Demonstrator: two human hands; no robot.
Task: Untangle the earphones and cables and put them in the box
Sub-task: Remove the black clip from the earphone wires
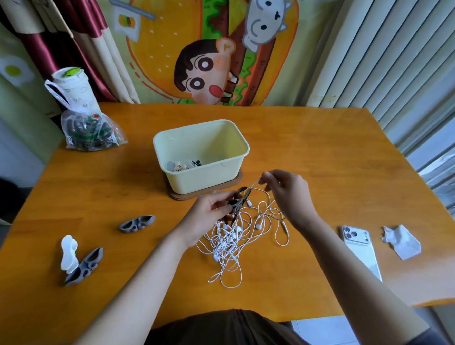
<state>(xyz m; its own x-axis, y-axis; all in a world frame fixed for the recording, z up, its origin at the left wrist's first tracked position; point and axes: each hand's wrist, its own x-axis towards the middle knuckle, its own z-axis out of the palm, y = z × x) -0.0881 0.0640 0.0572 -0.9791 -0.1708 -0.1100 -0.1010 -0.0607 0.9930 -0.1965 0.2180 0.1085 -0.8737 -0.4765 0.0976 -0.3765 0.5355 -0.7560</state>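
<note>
A tangle of white earphone cables [233,241] lies on the orange table [327,156], in front of a pale yellow box [231,170] that stands on a brown lid and holds a few small items. My left hand [208,213] grips a dark brown cable winder [239,199] with white cable caught in it, just above the tangle. My right hand [286,194] pinches a stretch of white cable and holds it up taut toward the box.
Two grey winders [136,223] [84,266] and a white one [68,252] lie at the left. A plastic bag [90,131] with a cup above it sits at the far left. At the right are a white phone [360,248] and a crumpled tissue [402,242].
</note>
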